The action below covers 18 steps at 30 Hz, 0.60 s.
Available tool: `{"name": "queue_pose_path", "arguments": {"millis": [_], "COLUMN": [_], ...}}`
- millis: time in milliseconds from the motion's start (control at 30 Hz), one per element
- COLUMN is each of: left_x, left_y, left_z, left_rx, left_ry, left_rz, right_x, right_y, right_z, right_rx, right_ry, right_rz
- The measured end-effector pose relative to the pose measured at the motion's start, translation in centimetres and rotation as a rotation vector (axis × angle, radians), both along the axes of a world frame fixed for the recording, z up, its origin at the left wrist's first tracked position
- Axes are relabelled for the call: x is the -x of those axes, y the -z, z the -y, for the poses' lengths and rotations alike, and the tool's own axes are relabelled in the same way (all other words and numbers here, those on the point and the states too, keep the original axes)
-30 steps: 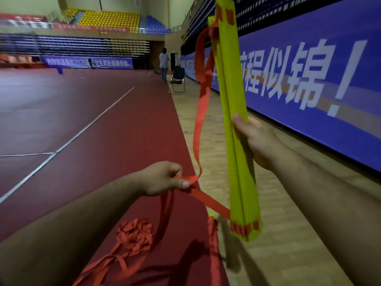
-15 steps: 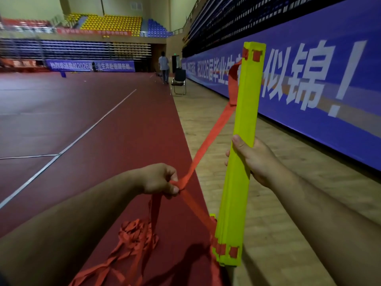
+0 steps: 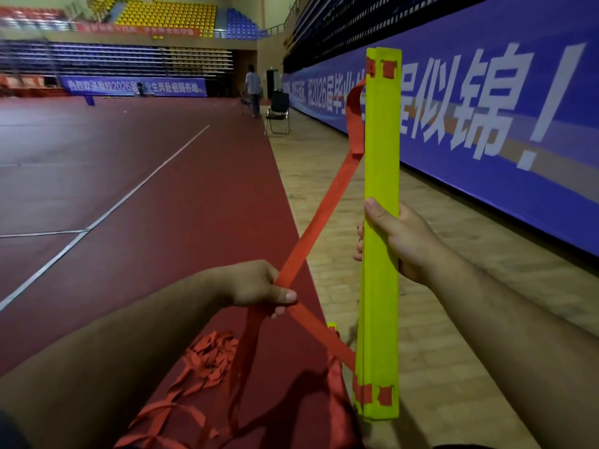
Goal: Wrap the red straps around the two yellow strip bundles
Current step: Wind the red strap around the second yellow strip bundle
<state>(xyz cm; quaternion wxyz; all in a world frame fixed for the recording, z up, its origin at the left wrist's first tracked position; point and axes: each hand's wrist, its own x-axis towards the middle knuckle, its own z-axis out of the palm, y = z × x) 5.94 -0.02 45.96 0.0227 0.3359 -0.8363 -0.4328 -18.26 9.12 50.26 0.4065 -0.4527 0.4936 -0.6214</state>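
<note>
Yellow strip bundle (image 3: pixel 381 176) now upright, right fingers (image 3: pixel 376 211) around it, left fingers (image 3: pixel 282 296) tight on red strap (image 3: pixel 324 209).

You've brought the yellow bundle (image 3: pixel 381 157) down in your right hand (image 3: pixel 402 241). A second ago its top end ran past the upper edge of the view and it leaned left, showing its thin edge. Now both ends are in sight, it stands nearly upright, and its broad face is turned to you. The red strap (image 3: pixel 324 209) from its top end hung in a slack curve; it now runs straight and tight down to your left hand (image 3: pixel 256 283).
</note>
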Motion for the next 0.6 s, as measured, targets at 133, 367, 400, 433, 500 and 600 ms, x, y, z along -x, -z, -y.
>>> {"name": "queue_pose_path", "arguments": {"millis": [133, 367, 400, 433, 500, 600], "left_x": [-0.2, 0.3, 0.1, -0.1, -0.5, -0.9], "left_y": [0.2, 0.9, 0.9, 0.9, 0.7, 0.9], "left_z": [0.2, -0.4, -0.2, 0.0, 0.4, 0.9], "left_rx": [-0.044, -0.195, -0.131, -0.058, -0.017, -0.087], "left_ry": [0.089, -0.158, -0.11, -0.058, -0.035, -0.029], "left_rz": [-0.023, -0.212, -0.205, -0.187, -0.143, -0.125], "right_x": [-0.2, 0.0, 0.0, 0.1, 0.1, 0.1], "right_y": [-0.1, -0.1, -0.1, -0.1, 0.0, 0.3], "right_z": [0.4, 1.6, 1.7, 1.8, 1.9, 2.1], "right_rx": [-0.013, -0.023, -0.03, -0.037, -0.055, -0.074], "right_ry": [0.002, 0.078, 0.093, 0.102, 0.098, 0.064], "right_rz": [-0.027, -0.054, -0.056, -0.064, -0.084, -0.112]}}
